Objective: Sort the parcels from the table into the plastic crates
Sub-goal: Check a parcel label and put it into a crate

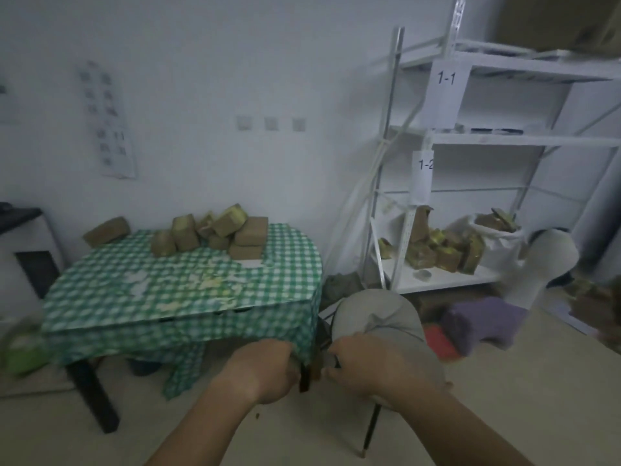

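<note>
A: Where are the parcels [215,235] sitting?

B: They are lying in a loose heap at the far edge of the counter [181,290], on its green checked cloth, against the wall. One parcel [107,230] is sitting apart at the counter's far left corner, its long axis running roughly along the wall. Two flat ones [248,242] are stacked at the heap's right end, long sides level with the counter top. Several others are standing on end or leaning, one [232,219] tilting on top of the pile.

A: And the hands?

B: Both are hanging just below the counter's near right corner. The left hand [260,371] is curling its fingers at the hanging edge of the cloth; the right hand [361,368] is curled too, close to a dark narrow thing [307,373] between the two. The picture is blurring there, so I cannot tell what either one is gripping.

A: Any containers showing?

B: To the right of the counter a white shelf rack [504,139] is standing, tagged 1-1 and 1-2. Its lowest shelf is carrying more brown parcels [437,250] and a white sack [497,240] with parcels poking from its mouth. A grey-seated stool [376,317] is standing just right of the counter's corner.
</note>
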